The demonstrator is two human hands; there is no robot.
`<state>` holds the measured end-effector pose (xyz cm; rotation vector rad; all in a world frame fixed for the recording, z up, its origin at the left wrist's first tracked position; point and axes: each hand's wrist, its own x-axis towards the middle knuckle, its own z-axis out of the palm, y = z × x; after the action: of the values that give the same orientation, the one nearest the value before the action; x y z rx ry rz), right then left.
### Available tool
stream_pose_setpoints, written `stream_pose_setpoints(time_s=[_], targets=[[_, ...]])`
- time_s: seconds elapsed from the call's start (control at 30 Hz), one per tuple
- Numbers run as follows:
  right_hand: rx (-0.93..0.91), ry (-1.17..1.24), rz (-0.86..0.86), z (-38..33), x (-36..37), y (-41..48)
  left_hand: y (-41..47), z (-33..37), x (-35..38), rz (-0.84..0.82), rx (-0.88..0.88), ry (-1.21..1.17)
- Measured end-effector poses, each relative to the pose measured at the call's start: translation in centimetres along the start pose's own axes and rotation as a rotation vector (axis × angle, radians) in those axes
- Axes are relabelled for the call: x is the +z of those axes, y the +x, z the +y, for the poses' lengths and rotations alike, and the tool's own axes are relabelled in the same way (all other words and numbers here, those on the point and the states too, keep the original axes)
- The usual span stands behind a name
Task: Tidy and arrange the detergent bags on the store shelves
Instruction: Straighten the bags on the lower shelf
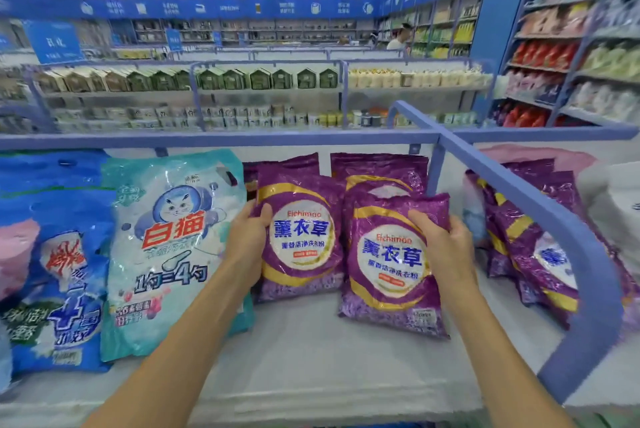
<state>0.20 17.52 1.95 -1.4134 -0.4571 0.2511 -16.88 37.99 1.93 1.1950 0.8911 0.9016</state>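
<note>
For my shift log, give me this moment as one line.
left hand: gripping left purple bag | right hand: gripping right purple bag | both bags on shelf

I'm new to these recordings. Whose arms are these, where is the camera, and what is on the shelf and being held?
No machine here: a person wears one camera on the head, looking down at their own bare arms. The left hand grips a purple detergent bag; the right hand grips a second purple bag. Both bags stand on the white shelf, with more purple bags behind. Left of them stand a teal cat-print bag and a blue bag. A blue rail divides off further purple bags.
</note>
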Motion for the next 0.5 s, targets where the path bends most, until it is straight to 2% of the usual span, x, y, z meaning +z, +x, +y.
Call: stream_pose_setpoints(time_s=[0.1, 0.27, 0.37, 0.43, 0.5], targets=[[-0.008, 0.0, 0.057, -0.3, 0.8, 1.8, 2.2, 0.6, -0.2, 0.141, 0.107, 0.104], [0.045, 0.124, 0.131, -0.4, 3.1, 4.7, 3.3, 0.6, -0.7, 0.196, 0.265, 0.158], [0.04, 0.195, 0.126, -0.4, 4.1, 6.1, 2.6, -0.1, 0.2, 0.344, 0.371, 0.227], [0.026, 0.183, 0.132, -0.7, 4.6, 6.4, 2.4, -0.6, 0.6, 0.386, 0.401, 0.262], [-0.018, 0.087, 0.148, -0.5, 4.9, 6.4, 2.5, -1.2, 0.7, 0.359, 0.397, 0.311]])
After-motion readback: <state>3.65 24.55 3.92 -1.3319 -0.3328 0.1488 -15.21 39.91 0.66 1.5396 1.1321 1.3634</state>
